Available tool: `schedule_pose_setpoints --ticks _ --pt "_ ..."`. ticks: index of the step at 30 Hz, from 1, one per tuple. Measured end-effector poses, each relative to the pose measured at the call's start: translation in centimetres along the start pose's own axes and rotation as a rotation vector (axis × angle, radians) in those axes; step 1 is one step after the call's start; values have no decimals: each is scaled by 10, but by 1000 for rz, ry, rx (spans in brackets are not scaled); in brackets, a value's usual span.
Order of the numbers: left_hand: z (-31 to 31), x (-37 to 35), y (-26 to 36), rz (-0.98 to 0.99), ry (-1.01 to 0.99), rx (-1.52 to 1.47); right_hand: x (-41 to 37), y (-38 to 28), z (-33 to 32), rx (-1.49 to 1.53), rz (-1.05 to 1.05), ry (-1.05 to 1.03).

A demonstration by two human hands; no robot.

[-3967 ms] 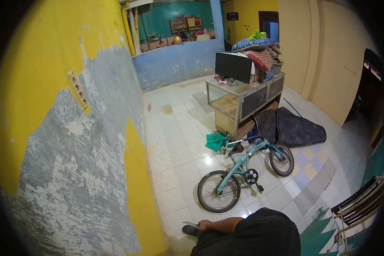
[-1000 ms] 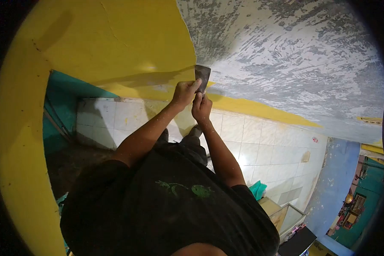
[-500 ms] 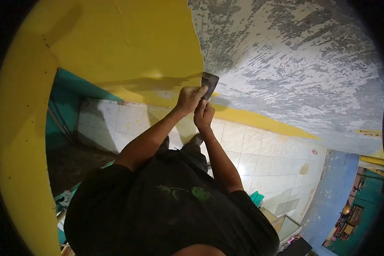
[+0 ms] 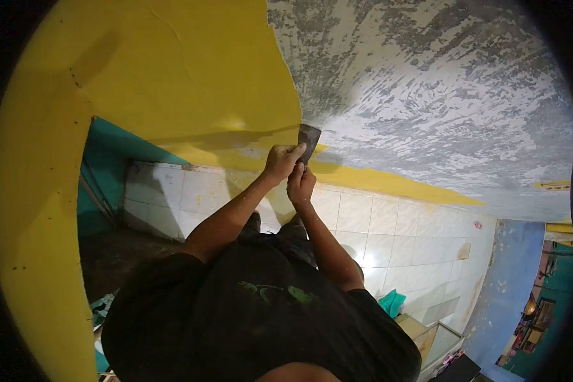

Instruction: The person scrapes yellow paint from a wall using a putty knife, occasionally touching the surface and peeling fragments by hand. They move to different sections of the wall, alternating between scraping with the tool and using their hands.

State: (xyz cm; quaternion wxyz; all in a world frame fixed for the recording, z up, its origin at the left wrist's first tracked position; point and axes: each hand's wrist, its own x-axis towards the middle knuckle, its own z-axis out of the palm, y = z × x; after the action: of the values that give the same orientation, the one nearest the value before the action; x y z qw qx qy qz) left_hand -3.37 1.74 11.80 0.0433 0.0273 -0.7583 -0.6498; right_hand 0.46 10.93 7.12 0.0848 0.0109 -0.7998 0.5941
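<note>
A dark, flat-bladed scraper [image 4: 309,139] rests with its broad edge at the wall, where yellow paint [image 4: 235,76] meets a scraped grey-and-white patch [image 4: 420,95]. My left hand [image 4: 282,163] is closed on the scraper, with the thumb lying along the blade. Just below and to the right, my right hand [image 4: 301,184] is closed around its lower end. The handle is mostly hidden by my fingers. A strip of yellow paint [image 4: 388,178] runs along the wall's bottom, right of the hands.
White floor tiles [image 4: 375,223] lie below the wall. A teal recess [image 4: 102,159] opens at left. At lower right are a green bag [image 4: 392,302] and a glass-topped case [image 4: 440,344]. A blue wall [image 4: 512,267] stands at the far right.
The view has tilted, so the wall and floor sit lower in the picture. Both hands and the scraper appear slightly lower and further left, with the same grip.
</note>
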Motion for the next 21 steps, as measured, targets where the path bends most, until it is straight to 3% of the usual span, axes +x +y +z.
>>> schedule_pose_setpoints --ticks 11,21 --pt "9 0 -7 -50 55 -52 1 -7 -5 7 11 -10" --pt "9 2 -16 -1 -22 -41 1 -2 -9 -18 82 -20"
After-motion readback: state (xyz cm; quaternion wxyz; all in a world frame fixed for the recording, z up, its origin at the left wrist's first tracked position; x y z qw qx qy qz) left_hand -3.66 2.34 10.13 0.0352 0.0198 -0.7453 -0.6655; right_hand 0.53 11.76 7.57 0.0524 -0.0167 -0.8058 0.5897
